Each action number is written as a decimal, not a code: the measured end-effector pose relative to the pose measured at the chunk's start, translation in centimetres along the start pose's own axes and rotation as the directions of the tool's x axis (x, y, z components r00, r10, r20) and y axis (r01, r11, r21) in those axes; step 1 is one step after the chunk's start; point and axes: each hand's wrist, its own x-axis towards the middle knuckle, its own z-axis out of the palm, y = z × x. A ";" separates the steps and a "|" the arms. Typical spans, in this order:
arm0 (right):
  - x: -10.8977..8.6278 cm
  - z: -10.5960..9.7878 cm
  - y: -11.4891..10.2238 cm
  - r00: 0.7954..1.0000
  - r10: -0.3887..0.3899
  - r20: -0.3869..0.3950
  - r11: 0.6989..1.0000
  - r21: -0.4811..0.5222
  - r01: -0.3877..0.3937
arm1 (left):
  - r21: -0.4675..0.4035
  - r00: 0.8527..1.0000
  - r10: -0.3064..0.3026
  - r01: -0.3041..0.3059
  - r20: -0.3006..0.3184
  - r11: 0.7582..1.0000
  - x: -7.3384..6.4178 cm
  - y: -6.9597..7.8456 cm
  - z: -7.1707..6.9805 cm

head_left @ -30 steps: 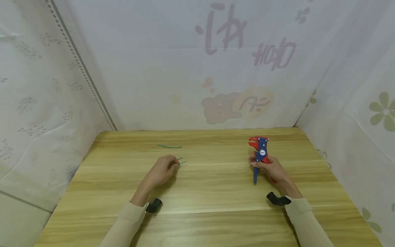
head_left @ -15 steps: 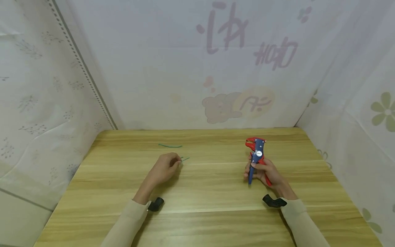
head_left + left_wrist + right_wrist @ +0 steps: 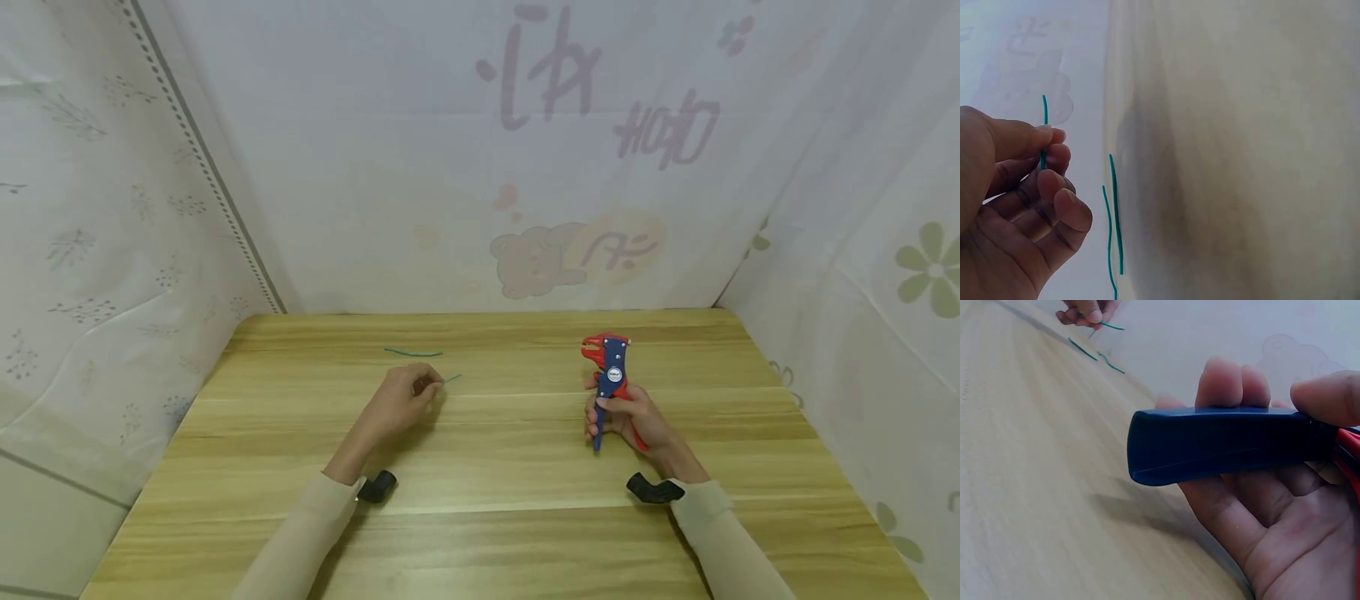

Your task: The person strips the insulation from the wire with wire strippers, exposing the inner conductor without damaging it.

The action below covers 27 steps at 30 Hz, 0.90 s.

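While the right hand (image 3: 651, 422) grips the wire stripper (image 3: 613, 373) over the right half of the table (image 3: 525, 467), the tool's long axis runs away from the person, from the handle ends on the near side to the head on the far side, leaning slightly rightward at the far end. Its red jaws face left, towards the side of the left hand (image 3: 399, 405), with a narrow gap showing between them. The right fingers curl round the handles, and the thumb presses on the blue one. The left thumb and fingertips pinch a short green wire (image 3: 1045, 111), whose free end points right and slightly away in the head view. Two loose green wires (image 3: 1116, 215) lie near one another beyond the left hand, both roughly lengthwise side to side; the head view shows just the far one.

Compared with a second ago, the stripper has shifted left, closer to the left hand, and both handles now show, spread apart, where the red one was mostly hidden. The left hand has moved slightly farther away, and its wire slants more. The far loose wire stays in place.
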 end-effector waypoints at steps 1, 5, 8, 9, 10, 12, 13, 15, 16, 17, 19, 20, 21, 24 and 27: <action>0.0 0.0 0.0 1.000 -0.003 0.003 1.000 -0.001 0.003 | -0.002 1.000 -0.002 0.002 -0.005 1.000 0.1 0.0 0.0; 0.3 0.2 0.2 0.999 -0.032 0.028 0.999 -0.002 0.032 | -0.009 1.000 0.008 -0.008 -0.008 1.000 0.3 0.2 -0.1; 0.5 0.5 0.3 0.998 -0.040 0.040 0.999 -0.013 0.041 | -0.010 1.000 0.017 -0.017 -0.006 1.000 0.4 0.5 -0.1; 0.6 0.7 0.4 0.998 -0.039 0.039 0.999 -0.016 0.039 | -0.011 1.000 0.018 -0.019 -0.005 1.000 0.4 0.6 -0.2; 0.8 0.8 0.5 0.999 -0.033 0.037 0.999 -0.018 0.033 | -0.014 1.000 0.018 -0.018 -0.003 1.000 0.5 0.6 -0.2; 1.1 1.1 0.7 0.999 -0.022 0.043 0.999 -0.024 0.023 | -0.021 1.000 0.015 -0.015 -0.003 1.000 0.5 0.8 -0.2; 1.3 1.2 0.8 0.999 -0.018 0.046 0.999 -0.026 0.019 | -0.024 1.000 0.014 -0.014 -0.003 1.000 0.5 0.9 -0.3; 1.5 1.4 0.9 0.998 -0.017 0.057 1.000 -0.025 0.019 | -0.029 1.000 0.018 -0.018 -0.003 0.999 0.4 1.1 -0.3; 1.6 1.6 1.0 0.998 -0.018 0.063 1.000 -0.024 0.020 | -0.031 1.000 0.020 -0.020 -0.004 0.999 0.5 1.2 -0.3; 1.7 1.7 1.0 0.997 -0.021 0.069 0.999 -0.023 0.023 | -0.030 1.000 0.024 -0.024 -0.006 0.999 0.5 1.3 -0.2; 1.7 1.9 1.1 0.996 -0.027 0.082 0.999 -0.020 0.029 | -0.033 0.999 0.032 -0.032 -0.007 0.999 0.6 1.5 0.0; 1.7 2.1 1.1 0.996 -0.027 0.089 0.999 -0.018 0.029 | -0.038 0.999 0.036 -0.036 -0.008 0.999 0.7 1.6 0.1; 1.7 2.2 1.1 0.995 -0.026 0.095 0.999 -0.017 0.028 | -0.040 0.999 0.039 -0.039 -0.010 0.998 0.8 1.7 0.2; 1.7 2.6 1.2 0.995 -0.023 0.102 1.000 -0.013 0.025 | -0.051 0.999 0.053 -0.054 -0.010 0.997 1.0 2.0 0.6; 1.7 3.0 1.2 0.994 -0.022 0.107 1.000 -0.013 0.024 | -0.059 0.998 0.068 -0.068 -0.003 0.996 1.2 2.3 0.9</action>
